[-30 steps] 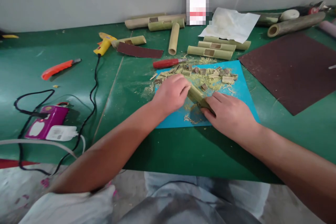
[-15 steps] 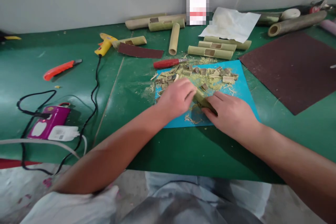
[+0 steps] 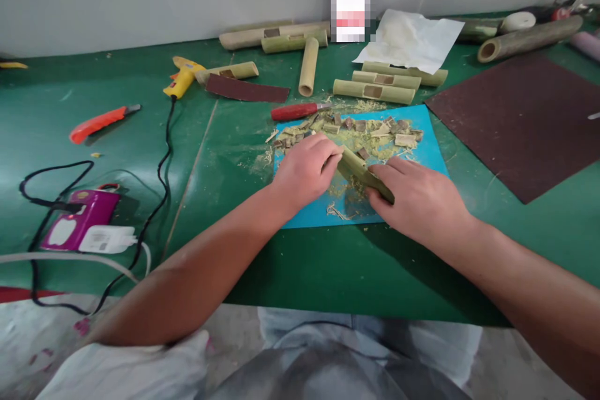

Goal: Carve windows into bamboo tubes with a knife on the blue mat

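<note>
A length of green bamboo tube (image 3: pixel 352 164) slants across the blue sheet (image 3: pixel 309 215), held just above it. My right hand (image 3: pixel 417 194) is wrapped over its near end, thumb underneath. At the far end, my left hand (image 3: pixel 307 169) is closed with thumb and forefinger against the tube; whether anything small is tucked inside that hand is hidden. Bamboo chips (image 3: pixel 360 126) and pale shavings cover the sheet around and beyond the hands. A red-handled tool (image 3: pixel 294 112) with a metal tip lies at the sheet's far edge.
Several cut bamboo tubes (image 3: pixel 374 92) lie at the back, by a white paper (image 3: pixel 412 40). Dark brown sandpaper (image 3: pixel 525 125) is at the right, a smaller strip (image 3: pixel 248 89) left of centre. Leftward are a yellow glue gun (image 3: pixel 184 77), an orange cutter (image 3: pixel 100 124) and a purple power box (image 3: pixel 82 219).
More of the bamboo tube shows between my hands, which are slightly further apart. The right hand has shifted a little to the right. The whole view has moved slightly.
</note>
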Demonstrator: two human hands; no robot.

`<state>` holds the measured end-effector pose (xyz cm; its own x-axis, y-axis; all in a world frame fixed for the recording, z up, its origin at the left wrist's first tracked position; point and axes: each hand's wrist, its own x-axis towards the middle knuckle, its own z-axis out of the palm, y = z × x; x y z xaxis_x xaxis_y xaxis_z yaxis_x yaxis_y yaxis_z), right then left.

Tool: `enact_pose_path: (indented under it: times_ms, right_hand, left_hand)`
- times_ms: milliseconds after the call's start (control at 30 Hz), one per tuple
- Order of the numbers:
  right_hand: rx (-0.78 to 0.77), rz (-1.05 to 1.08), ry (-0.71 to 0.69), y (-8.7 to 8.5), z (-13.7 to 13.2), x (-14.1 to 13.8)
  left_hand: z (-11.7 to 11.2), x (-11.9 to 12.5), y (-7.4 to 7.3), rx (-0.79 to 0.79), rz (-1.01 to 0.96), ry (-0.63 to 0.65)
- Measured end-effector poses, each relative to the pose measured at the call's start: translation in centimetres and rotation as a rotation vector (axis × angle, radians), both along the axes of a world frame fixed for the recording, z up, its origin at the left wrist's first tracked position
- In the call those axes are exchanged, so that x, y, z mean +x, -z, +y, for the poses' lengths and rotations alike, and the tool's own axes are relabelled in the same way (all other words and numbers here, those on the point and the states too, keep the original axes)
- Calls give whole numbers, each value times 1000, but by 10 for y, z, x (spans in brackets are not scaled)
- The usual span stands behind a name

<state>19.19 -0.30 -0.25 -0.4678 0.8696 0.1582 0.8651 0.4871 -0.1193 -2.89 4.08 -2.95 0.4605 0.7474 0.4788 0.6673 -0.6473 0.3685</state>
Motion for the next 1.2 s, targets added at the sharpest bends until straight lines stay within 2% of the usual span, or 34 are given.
enact_pose_path:
  times_ms: [200, 367, 567, 733, 867, 967, 1100, 1200]
  right_hand:
    - [-10, -4, 51, -2, 0, 3]
    - [-37, -20, 20, -3, -1, 0]
    - [-115, 16, 76, -2, -4, -4]
    - [-208, 13, 122, -3, -1, -5]
    - [-236, 28, 123, -4, 0, -5]
    - [-234, 26, 118, -4, 0, -4]
    - [-239, 35, 116, -4, 1, -4]
    - [-239, 18, 110, -4, 1, -5]
  left_hand:
    - [4, -1, 2, 2, -6, -14]
    - [3, 0, 2, 59, 5, 7]
    - [0, 2, 3, 65, 10, -55]
    - [-3, 7, 3, 32, 4, 122]
    - [-1, 5, 4, 63, -14, 79]
    - [0, 4, 5, 53, -13, 130]
    - [-3, 7, 4, 77, 11, 67]
    - [-9, 13, 4, 42, 53, 149]
